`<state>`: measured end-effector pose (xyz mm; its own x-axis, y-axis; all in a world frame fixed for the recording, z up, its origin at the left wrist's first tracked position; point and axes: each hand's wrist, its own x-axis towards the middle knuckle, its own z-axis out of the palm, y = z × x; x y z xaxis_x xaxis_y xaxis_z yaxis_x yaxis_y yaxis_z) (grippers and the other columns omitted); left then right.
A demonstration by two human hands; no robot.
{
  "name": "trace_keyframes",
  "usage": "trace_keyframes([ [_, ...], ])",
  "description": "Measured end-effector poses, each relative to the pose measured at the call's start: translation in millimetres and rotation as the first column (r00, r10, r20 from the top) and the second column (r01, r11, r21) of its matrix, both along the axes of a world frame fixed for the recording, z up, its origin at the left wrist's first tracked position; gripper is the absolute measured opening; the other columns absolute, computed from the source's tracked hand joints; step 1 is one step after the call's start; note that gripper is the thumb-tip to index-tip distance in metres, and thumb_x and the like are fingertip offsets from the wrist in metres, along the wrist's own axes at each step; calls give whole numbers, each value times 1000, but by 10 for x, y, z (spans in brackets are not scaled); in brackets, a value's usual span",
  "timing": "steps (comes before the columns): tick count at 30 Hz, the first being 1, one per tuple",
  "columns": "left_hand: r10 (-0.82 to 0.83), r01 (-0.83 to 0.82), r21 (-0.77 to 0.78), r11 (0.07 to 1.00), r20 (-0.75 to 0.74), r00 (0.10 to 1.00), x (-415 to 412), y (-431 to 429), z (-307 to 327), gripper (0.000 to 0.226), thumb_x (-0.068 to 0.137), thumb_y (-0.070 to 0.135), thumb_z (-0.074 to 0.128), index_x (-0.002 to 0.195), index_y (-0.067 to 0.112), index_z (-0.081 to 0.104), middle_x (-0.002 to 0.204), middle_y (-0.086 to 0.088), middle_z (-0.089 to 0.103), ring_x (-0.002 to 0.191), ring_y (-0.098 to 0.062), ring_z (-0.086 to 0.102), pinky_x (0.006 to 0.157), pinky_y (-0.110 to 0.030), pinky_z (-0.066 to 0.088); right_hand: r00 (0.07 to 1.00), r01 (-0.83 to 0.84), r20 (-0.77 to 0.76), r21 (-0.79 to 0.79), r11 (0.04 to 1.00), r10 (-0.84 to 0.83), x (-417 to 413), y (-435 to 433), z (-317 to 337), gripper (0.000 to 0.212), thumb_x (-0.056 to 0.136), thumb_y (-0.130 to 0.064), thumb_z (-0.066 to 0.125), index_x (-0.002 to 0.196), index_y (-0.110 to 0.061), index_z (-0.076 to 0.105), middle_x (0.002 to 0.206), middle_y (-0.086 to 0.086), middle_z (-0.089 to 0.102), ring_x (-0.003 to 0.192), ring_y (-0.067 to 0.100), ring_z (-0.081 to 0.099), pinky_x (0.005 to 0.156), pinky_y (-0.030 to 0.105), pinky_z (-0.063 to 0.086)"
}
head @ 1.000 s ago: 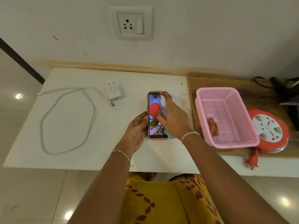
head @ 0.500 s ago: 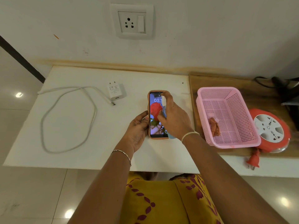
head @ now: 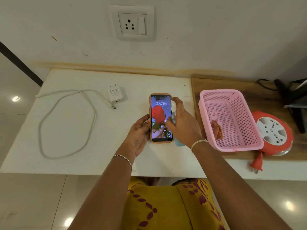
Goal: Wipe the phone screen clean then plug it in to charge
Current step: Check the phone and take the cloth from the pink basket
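Head view shows the phone [head: 160, 117] flat on the tabletop [head: 69, 146], long axis pointing away, left hand [head: 138, 135] fingers clamped on its left edge, right hand [head: 181, 123] gripping a small bottle [head: 179, 143] beside its right edge.

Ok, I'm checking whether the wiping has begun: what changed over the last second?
The right hand, holding a small spray bottle, slid right off the phone screen, uncovering the clock. Nothing was picked up or let go. The left hand still steadies the phone; charger, cable and the cloth in the pink basket stayed.
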<state>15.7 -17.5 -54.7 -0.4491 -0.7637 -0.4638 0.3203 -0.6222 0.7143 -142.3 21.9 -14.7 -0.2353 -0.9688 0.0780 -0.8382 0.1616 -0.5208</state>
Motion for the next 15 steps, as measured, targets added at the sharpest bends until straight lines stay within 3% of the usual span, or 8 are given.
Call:
trace_keyframes([
  [3, 3, -3, 11, 1000, 3, 1000, 0, 0, 1, 37, 98, 2, 42, 134, 2, 49, 126, -22, 59, 108, -32, 61, 89, -35, 55, 1000, -5, -5, 5, 1000, 5, -14, 76, -31, 64, 86, -26, 57, 138, -27, 21, 76, -1, 56, 62, 20, 55, 50, 27, 36],
  [15, -12, 12, 6, 1000, -25, 1000, 14, -4, 10, 31, 97, 2, 43, 124, 8, 57, 109, -13, 70, 94, -22, 70, 82, -32, 58, 999, 7, 49, -49, 999, -5, 95, 300, -100, 62, 88, -32, 56, 136, -31, 17, 93, 5, 64, 71, 21, 62, 57, 40, 54],
])
